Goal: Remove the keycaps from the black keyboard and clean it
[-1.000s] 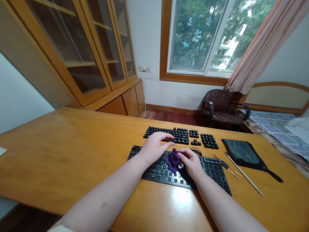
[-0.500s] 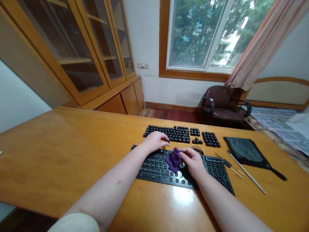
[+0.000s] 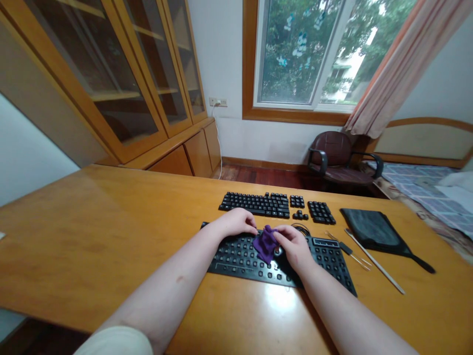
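A black keyboard base (image 3: 236,268), its keycaps off and its switches bare, lies on the wooden desk in front of me. My left hand (image 3: 239,223) is down at its back row, thumb and fingers pinched together. Whatever sits between those fingertips is too small to make out. A crumpled purple cloth (image 3: 265,245) hangs from the pinched fingers of my right hand (image 3: 294,246), over the middle of the base. Behind the base, loose black keycaps (image 3: 254,203) lie grouped in keyboard layout, with a keycap block for the number pad (image 3: 321,213) at the right.
A wire keycap puller (image 3: 349,250) and a thin pale stick (image 3: 377,263) lie right of the base. Beyond them is a black pouch (image 3: 373,230) with a strap. A coiled cable (image 3: 301,228) sits behind the base. Past the desk stands an office chair (image 3: 332,155).
My left hand has come down and nearer to the back row of the base, its fingers closing together. My right hand with the purple cloth stays nearly in place.
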`<state>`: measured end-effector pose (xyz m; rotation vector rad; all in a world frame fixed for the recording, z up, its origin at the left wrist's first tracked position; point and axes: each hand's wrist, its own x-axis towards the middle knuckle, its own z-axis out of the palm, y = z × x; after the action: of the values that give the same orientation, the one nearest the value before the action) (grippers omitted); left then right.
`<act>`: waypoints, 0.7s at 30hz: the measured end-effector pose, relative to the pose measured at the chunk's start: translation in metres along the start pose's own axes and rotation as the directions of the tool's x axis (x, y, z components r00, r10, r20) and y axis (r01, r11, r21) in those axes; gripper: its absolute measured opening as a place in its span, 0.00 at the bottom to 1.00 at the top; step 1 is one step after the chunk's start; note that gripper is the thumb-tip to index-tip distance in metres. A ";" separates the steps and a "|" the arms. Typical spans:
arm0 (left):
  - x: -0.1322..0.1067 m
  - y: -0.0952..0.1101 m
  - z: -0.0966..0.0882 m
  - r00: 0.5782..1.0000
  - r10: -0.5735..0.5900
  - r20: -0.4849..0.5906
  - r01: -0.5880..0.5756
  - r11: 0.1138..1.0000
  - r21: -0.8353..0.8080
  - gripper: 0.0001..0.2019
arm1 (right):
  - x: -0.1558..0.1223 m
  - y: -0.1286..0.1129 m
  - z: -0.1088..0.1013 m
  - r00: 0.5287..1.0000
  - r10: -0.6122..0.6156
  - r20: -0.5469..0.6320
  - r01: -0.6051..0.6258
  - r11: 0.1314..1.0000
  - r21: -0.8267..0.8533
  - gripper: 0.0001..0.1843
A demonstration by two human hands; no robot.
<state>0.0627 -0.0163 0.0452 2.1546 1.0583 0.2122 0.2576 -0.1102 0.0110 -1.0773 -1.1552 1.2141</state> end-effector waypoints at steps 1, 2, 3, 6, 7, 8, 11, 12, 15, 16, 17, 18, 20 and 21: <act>0.000 0.000 0.000 1.000 -0.006 0.003 0.006 1.000 -0.001 0.13 | 0.000 0.000 0.000 1.000 0.000 -0.001 0.000 1.000 0.001 0.12; 0.000 0.000 0.001 1.000 -0.009 0.002 0.009 1.000 0.001 0.13 | 0.000 0.000 0.000 1.000 0.001 -0.002 -0.001 1.000 0.000 0.13; 0.000 0.000 0.001 1.000 -0.011 0.000 0.011 1.000 0.008 0.13 | 0.000 0.000 0.000 1.000 0.003 -0.001 -0.003 1.000 -0.002 0.13; -0.001 0.004 0.001 1.000 -0.008 -0.011 0.008 0.999 0.043 0.13 | 0.001 -0.001 0.000 1.000 0.001 0.003 -0.001 1.000 -0.004 0.12; -0.002 0.005 0.000 1.000 -0.003 -0.013 0.004 0.998 0.057 0.13 | 0.001 -0.001 0.000 1.000 0.001 0.005 -0.001 1.000 -0.002 0.12; -0.002 0.007 0.000 1.000 0.003 -0.014 -0.002 0.997 0.072 0.13 | 0.001 -0.001 0.000 1.000 0.000 0.007 0.000 1.000 -0.001 0.11; -0.004 0.012 -0.001 1.000 0.026 -0.017 -0.023 0.991 0.133 0.12 | 0.001 -0.001 0.000 1.000 -0.001 0.009 0.001 1.000 -0.008 0.11; -0.004 0.014 -0.001 0.999 0.035 -0.022 -0.031 0.987 0.157 0.11 | 0.000 -0.001 0.000 1.000 -0.003 0.008 0.004 1.000 -0.012 0.12; -0.005 0.016 -0.001 0.996 0.076 -0.041 -0.065 0.973 0.223 0.11 | 0.000 -0.001 0.000 1.000 -0.003 0.004 0.003 1.000 -0.013 0.12; -0.005 0.017 -0.001 0.995 0.091 -0.044 -0.077 0.968 0.240 0.12 | 0.000 -0.002 0.001 1.000 0.001 0.005 -0.001 1.000 -0.009 0.12; -0.005 0.017 -0.001 0.994 0.102 -0.046 -0.087 0.963 0.255 0.12 | 0.000 -0.002 0.001 1.000 0.006 0.005 -0.006 1.000 -0.004 0.12; -0.005 0.017 -0.001 0.993 0.111 -0.046 -0.094 0.959 0.267 0.11 | 0.000 -0.003 0.001 1.000 0.010 0.004 -0.010 1.000 0.001 0.12; -0.005 0.017 -0.001 0.992 0.124 -0.039 -0.108 0.952 0.286 0.12 | -0.001 -0.004 0.002 1.000 0.013 -0.002 -0.013 1.000 0.006 0.12; -0.005 0.016 -0.001 0.991 0.130 -0.034 -0.115 0.950 0.291 0.12 | -0.001 -0.004 0.002 1.000 0.013 -0.003 -0.013 1.000 0.006 0.12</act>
<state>0.0694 -0.0260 0.0577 2.4941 1.0375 0.1813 0.2563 -0.1110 0.0152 -1.0831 -1.1435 1.2248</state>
